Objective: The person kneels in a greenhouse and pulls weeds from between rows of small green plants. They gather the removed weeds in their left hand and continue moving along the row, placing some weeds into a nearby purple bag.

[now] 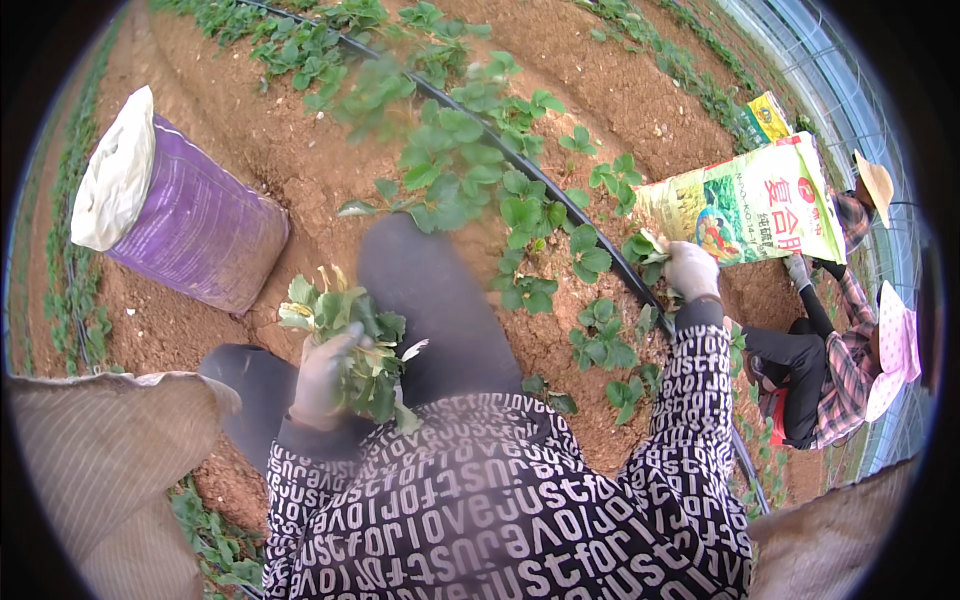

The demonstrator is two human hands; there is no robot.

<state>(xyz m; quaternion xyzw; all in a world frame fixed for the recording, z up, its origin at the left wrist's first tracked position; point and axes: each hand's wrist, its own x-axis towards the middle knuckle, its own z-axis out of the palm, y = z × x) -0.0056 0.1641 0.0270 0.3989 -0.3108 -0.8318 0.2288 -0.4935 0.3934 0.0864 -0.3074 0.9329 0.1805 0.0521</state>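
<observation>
My left hand [319,382], in a pale glove, is closed around a bunch of picked strawberry leaves [381,375], some green and some yellowed or dry. It is held low over my lap, beside my bent knee. Out to the right, my gloved right hand [691,271] pinches leaves [646,249] of a strawberry plant just past the black drip hose [555,193]; the fingertips are partly hidden. Rooted strawberry plants [525,214] grow on both sides of the hose, in front of my knees.
A purple woven sack [199,217] with a white rolled top stands on the soil at left. At right is a printed fertilizer bag [742,202], with a co-worker [840,360] in a pink hat crouching beside it. Another person's straw hat [874,187] shows behind.
</observation>
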